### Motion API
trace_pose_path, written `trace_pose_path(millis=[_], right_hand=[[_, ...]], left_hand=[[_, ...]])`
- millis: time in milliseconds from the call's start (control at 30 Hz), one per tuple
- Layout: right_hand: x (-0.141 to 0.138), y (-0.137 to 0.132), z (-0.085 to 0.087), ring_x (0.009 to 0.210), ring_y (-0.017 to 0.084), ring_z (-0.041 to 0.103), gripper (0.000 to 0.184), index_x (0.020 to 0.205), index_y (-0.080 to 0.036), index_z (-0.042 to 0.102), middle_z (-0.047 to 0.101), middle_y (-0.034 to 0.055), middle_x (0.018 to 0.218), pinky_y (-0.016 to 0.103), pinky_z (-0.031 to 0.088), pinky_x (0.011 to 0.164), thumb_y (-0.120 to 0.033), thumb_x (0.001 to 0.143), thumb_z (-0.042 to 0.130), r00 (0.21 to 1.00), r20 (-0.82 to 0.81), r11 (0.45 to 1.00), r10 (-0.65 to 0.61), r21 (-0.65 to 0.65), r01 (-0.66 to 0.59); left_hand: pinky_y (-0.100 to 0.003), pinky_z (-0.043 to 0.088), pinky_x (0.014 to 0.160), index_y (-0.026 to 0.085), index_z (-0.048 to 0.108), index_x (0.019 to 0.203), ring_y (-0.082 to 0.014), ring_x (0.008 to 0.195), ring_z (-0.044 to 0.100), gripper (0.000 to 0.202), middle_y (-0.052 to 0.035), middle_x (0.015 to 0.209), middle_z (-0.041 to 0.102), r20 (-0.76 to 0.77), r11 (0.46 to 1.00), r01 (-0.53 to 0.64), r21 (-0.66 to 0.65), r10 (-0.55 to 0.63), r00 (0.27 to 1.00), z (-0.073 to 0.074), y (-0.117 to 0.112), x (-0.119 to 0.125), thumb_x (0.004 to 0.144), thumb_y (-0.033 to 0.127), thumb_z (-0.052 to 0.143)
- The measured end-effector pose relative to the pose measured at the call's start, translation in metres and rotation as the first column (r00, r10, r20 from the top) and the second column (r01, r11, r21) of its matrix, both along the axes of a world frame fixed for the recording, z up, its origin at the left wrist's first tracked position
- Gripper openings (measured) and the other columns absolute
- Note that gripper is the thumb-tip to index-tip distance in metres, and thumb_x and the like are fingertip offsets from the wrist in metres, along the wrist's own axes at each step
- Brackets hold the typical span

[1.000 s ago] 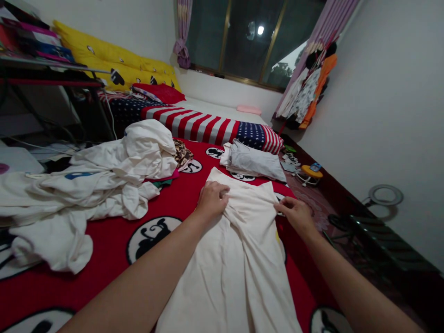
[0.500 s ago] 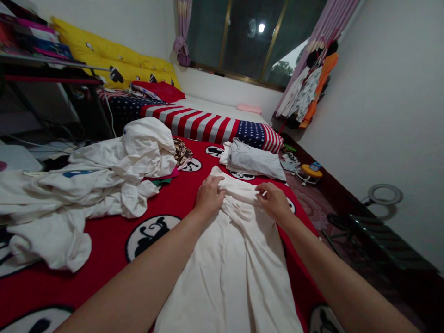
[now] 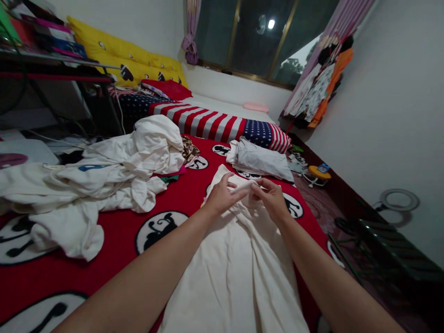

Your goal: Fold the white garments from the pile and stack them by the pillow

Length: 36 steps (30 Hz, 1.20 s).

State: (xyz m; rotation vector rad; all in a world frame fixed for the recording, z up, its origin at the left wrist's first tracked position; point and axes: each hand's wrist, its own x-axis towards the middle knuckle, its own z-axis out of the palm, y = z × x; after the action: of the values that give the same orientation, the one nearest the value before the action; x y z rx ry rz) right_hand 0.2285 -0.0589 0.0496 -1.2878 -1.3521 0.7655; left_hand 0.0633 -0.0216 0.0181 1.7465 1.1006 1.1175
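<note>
A long white garment [image 3: 229,259] lies lengthwise on the red patterned bed cover, its lower part running towards me. Close to its far end, my right hand [image 3: 270,199] pinches a raised fold of the cloth between thumb and fingers. My left hand [image 3: 222,192] rests on the same end just to the left, thumb and fingers spread apart and touching the cloth. The thumb points at my right fingertips. A crumpled pile of white clothes [image 3: 149,152] lies on the left. Beyond the garment is a folded pale grey garment [image 3: 262,159].
The red cover [image 3: 121,236] bears round white motifs. Behind it stands a bed with a striped and starred cover [image 3: 204,122]. A dark bench [image 3: 391,245], a ring light [image 3: 398,200] and a yellow stool [image 3: 319,173] stand at right; a cluttered desk [image 3: 58,58] at left.
My right hand has moved in towards my left, lifting a fold of the garment's far end. My left fingers have spread on the cloth. The view has shifted slightly.
</note>
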Motion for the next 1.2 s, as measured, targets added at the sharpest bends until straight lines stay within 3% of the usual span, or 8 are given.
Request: trace_pose_path(millis=[200, 367, 500, 633, 767, 867, 1000, 1200], right_hand=[[0.001, 0.004, -0.002, 0.055, 0.012, 0.058, 0.028, 0.087, -0.018, 0.059, 0.062, -0.0019, 0.071, 0.024, 0.049, 0.054, -0.039, 0.071, 0.068, 0.990, -0.096, 0.986, -0.103, 0.118, 0.114], [0.009, 0.015, -0.026, 0.082, 0.020, 0.066, 0.028, 0.091, -0.019, 0.057, 0.065, 0.0057, 0.092, 0.032, 0.053, 0.069, -0.027, 0.066, 0.065, 0.985, 0.053, 0.986, -0.167, 0.034, 0.165], [0.009, 0.013, -0.036, 0.095, 0.023, 0.064, 0.032, 0.101, -0.019, 0.057, 0.063, 0.0107, 0.110, 0.037, 0.054, 0.076, -0.029, 0.071, 0.061, 0.963, 0.202, 0.984, -0.176, 0.060, 0.168], [0.002, 0.009, -0.030, 0.091, 0.023, 0.064, 0.033, 0.104, -0.017, 0.063, 0.066, 0.0114, 0.105, 0.039, 0.054, 0.079, -0.022, 0.071, 0.063, 0.872, 0.487, 0.998, -0.058, 0.042, 0.043], [0.003, 0.002, -0.026, 0.112, 0.027, 0.058, 0.043, 0.116, -0.016, 0.063, 0.063, 0.0148, 0.119, 0.043, 0.047, 0.097, -0.017, 0.073, 0.063, 0.732, 0.677, 0.992, -0.074, 0.123, -0.014], [0.012, -0.011, -0.029, 0.121, 0.027, 0.053, 0.042, 0.124, -0.018, 0.060, 0.057, 0.0144, 0.131, 0.045, 0.043, 0.102, -0.023, 0.082, 0.058, 0.659, 0.744, 0.982, -0.107, 0.184, -0.049], [0.029, -0.042, -0.033, 0.120, 0.026, 0.055, 0.033, 0.118, -0.019, 0.065, 0.059, 0.0142, 0.130, 0.045, 0.044, 0.103, -0.026, 0.088, 0.054, 0.574, 0.819, 0.983, 0.003, 0.103, -0.152], [0.050, -0.112, -0.039, 0.122, 0.022, 0.055, 0.031, 0.122, -0.021, 0.061, 0.055, 0.0133, 0.134, 0.040, 0.047, 0.101, -0.023, 0.093, 0.048, 0.612, 0.791, 0.973, -0.026, 0.160, -0.165]], left_hand=[[-0.029, 0.049, 0.079, 0.021, 0.048, 0.136, -0.0223, 0.094, 0.063, 0.079, -0.0075, 0.106, 0.065, -0.317, 0.983, 0.177, 0.040, -0.155, 0.935, 0.016, -0.002, -0.012, 0.061, 0.021, 0.072], [-0.026, 0.049, 0.076, 0.017, 0.042, 0.143, -0.0243, 0.097, 0.063, 0.095, -0.0102, 0.112, 0.065, -0.460, 0.928, 0.289, -0.236, -0.369, 0.808, 0.038, 0.009, -0.039, 0.055, 0.022, 0.078], [-0.025, 0.047, 0.072, 0.018, 0.050, 0.138, -0.0231, 0.091, 0.063, 0.085, -0.0080, 0.101, 0.067, -0.357, 0.924, 0.316, -0.215, -0.375, 0.856, 0.043, 0.014, -0.049, 0.061, 0.038, 0.078], [-0.022, 0.042, 0.057, 0.016, 0.064, 0.124, -0.0126, 0.061, 0.055, 0.052, -0.0014, 0.075, 0.064, -0.151, 0.909, 0.397, -0.126, -0.413, 0.898, 0.034, 0.016, -0.042, 0.073, 0.028, 0.065], [-0.022, 0.048, 0.066, 0.019, 0.071, 0.112, -0.0142, 0.078, 0.060, 0.050, -0.0052, 0.102, 0.063, -0.107, 0.968, 0.181, 0.175, -0.164, 0.981, 0.020, 0.022, -0.033, 0.066, 0.007, 0.056], [-0.028, 0.049, 0.088, 0.022, 0.071, 0.111, -0.0202, 0.109, 0.057, 0.054, -0.0077, 0.124, 0.054, -0.160, 0.944, 0.028, 0.328, 0.026, 0.987, 0.006, 0.030, -0.034, 0.063, 0.002, 0.055], [-0.039, 0.045, 0.100, 0.021, 0.072, 0.106, -0.0261, 0.115, 0.054, 0.042, -0.0091, 0.122, 0.052, -0.352, 0.944, -0.004, 0.331, 0.128, 0.927, -0.013, 0.037, -0.041, 0.068, 0.008, 0.060], [-0.040, 0.043, 0.103, 0.018, 0.073, 0.104, -0.0273, 0.114, 0.055, 0.035, -0.0109, 0.120, 0.053, -0.391, 0.945, -0.036, 0.325, 0.169, 0.905, -0.021, 0.037, -0.044, 0.071, 0.013, 0.064]])
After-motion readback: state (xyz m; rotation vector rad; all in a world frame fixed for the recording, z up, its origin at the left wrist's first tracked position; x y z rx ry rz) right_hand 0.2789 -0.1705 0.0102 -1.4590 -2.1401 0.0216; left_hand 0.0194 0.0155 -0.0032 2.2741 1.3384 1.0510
